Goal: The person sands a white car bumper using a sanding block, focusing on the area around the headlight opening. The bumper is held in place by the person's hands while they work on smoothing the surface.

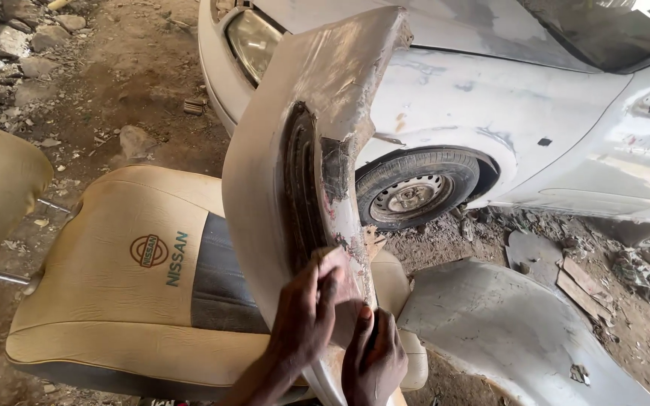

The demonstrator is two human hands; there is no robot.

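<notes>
A curved bumper piece (265, 173) stands on end in the middle of the frame, its long axis running from the lower centre up to the top centre, leaning slightly right at the top. Its outer skin is pale, dusty and scuffed; a dark ribbed slot runs lengthwise along its inner edge, with flaking paint and reddish filler beside it. The left hand (306, 319) lies flat against its lower part, fingers together, pressing a small tan scrap, perhaps sandpaper, to the surface. The right hand (374, 357) grips the lower edge, fingers curled around it. The piece rests over a tan leather car seat (122, 286) with a grey fabric stripe. A sanded white car (505, 98) fills the upper right, another grey panel (505, 331) the lower right.
</notes>
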